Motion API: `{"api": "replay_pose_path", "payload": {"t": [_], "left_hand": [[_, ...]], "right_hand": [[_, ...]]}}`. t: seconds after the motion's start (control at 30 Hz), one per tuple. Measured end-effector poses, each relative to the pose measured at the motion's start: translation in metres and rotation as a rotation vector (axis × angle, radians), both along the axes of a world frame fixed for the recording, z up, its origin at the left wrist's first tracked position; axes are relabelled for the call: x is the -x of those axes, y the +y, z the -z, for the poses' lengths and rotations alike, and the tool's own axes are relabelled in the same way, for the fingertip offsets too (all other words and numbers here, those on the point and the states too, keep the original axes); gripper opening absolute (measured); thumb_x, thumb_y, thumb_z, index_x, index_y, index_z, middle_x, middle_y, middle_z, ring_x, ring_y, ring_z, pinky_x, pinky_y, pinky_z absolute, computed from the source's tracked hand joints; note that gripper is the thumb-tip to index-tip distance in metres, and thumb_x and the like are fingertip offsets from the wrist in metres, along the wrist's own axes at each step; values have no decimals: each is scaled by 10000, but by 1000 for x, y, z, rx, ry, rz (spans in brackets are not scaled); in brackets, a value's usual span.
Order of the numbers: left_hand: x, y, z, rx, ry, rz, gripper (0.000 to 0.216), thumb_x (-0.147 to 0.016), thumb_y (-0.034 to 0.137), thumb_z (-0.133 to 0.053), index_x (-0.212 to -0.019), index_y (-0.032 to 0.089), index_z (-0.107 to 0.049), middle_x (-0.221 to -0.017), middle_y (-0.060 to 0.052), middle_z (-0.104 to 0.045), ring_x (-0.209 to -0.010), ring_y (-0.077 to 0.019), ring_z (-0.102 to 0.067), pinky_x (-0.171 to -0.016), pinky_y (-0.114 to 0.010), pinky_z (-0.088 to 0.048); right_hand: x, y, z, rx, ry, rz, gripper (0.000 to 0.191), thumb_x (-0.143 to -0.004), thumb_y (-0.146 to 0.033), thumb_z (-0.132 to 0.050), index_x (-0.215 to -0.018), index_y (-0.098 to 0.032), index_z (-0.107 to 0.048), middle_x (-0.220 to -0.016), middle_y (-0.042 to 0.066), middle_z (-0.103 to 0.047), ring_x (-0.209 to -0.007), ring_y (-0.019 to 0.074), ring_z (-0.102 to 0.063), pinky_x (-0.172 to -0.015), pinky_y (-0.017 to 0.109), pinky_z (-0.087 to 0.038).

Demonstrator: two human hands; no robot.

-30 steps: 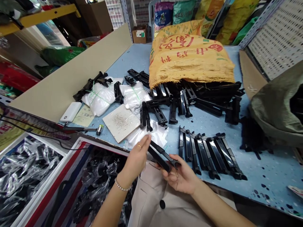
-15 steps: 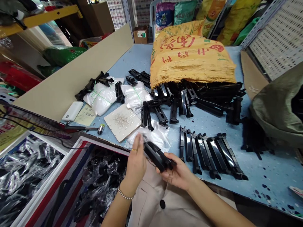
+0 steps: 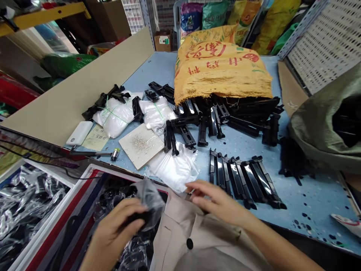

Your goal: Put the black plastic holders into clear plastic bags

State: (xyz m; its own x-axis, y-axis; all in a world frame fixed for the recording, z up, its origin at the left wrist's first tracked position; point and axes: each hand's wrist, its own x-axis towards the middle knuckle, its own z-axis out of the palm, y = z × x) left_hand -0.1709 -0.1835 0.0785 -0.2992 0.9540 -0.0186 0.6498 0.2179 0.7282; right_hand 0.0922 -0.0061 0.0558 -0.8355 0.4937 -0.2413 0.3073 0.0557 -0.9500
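Over the lined crate at the lower left, my left hand [image 3: 113, 226] is closed around a black plastic part in a clear bag [image 3: 151, 203]; the fingers and the plastic hide most of the part. My right hand [image 3: 218, 201] hovers at the table's front edge, fingers apart and slightly curled, with nothing seen in it. Just beyond its fingertips lies a pile of clear plastic bags [image 3: 176, 165]. To the right of those, a row of black plastic parts [image 3: 239, 178] lies side by side on the blue table [image 3: 304, 199].
A yellow woven sack [image 3: 222, 71] spills more black parts at the back. Tied bundles of bags [image 3: 114, 114], a speckled square tile [image 3: 141, 145], a white power bank [image 3: 79, 133] and a hammer-like tool [image 3: 94, 153] lie left. A grey-green sack [image 3: 316, 124] stands right.
The black part, held between both hands before, has moved left and down in my left hand, now inside a clear bag. My right hand has let go of it.
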Motion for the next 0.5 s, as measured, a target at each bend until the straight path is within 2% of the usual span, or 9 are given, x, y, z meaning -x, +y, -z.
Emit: {"api": "replay_pose_path", "payload": {"t": [0.07,0.13,0.23,0.3,0.37,0.43,0.5], "left_hand": [[35,-22,4,137,37,-93,240,-798,464,-585,-892,291,-723,-1028,-36,-703,-968,-255,-670,-864,-368,-560],[64,-35,21,261,118,-183,285,-756,482,-590,-859,252,-722,-996,-61,-713,-950,-289,-672,-882,-431,-543],[75,-28,57,279,238,-299,314,-740,460,-564,-837,195,-701,-978,-115,-704,-929,-322,-663,-889,-497,-516],[53,-3,72,173,204,-282,309,-783,435,-539,-912,190,-676,-1014,-111,-683,-909,-279,-661,-862,-445,-530],[11,31,78,30,102,-185,271,-851,396,-504,-985,203,-640,-1017,-82,-656,-845,-209,-653,-808,-362,-543],[-36,68,80,-95,86,-70,188,-881,339,-497,-908,197,-617,-939,-72,-630,-854,-201,-628,-783,-340,-532],[-74,100,81,-109,197,54,169,-829,342,-613,-877,182,-586,-927,-86,-600,-878,-234,-597,-789,-380,-514]], "right_hand": [[-17,19,-1,-346,-242,141,325,-929,-408,-457,-1161,-257,-627,-1095,82,-653,-979,254,-617,-842,390,-481],[-30,32,5,-651,-506,234,336,-918,-413,-457,-1124,-215,-634,-1021,125,-673,-892,290,-643,-751,401,-489],[-38,37,16,-931,-766,187,443,-895,-431,-487,-1227,-148,-564,-1042,197,-662,-837,324,-657,-657,389,-485],[-35,32,17,-982,-844,102,531,-894,-444,-486,-1309,-113,-485,-1098,218,-640,-829,324,-664,-623,373,-483],[-26,27,13,-965,-910,46,573,-903,-432,-470,-1356,-84,-423,-1130,225,-624,-812,316,-672,-600,358,-479],[-17,25,9,-917,-970,30,589,-909,-409,-458,-1381,-67,-380,-1143,236,-614,-794,310,-679,-598,351,-474],[-12,27,8,-854,-992,56,615,-902,-402,-466,-1404,-69,-341,-1154,250,-606,-805,317,-683,-621,355,-473]]}}
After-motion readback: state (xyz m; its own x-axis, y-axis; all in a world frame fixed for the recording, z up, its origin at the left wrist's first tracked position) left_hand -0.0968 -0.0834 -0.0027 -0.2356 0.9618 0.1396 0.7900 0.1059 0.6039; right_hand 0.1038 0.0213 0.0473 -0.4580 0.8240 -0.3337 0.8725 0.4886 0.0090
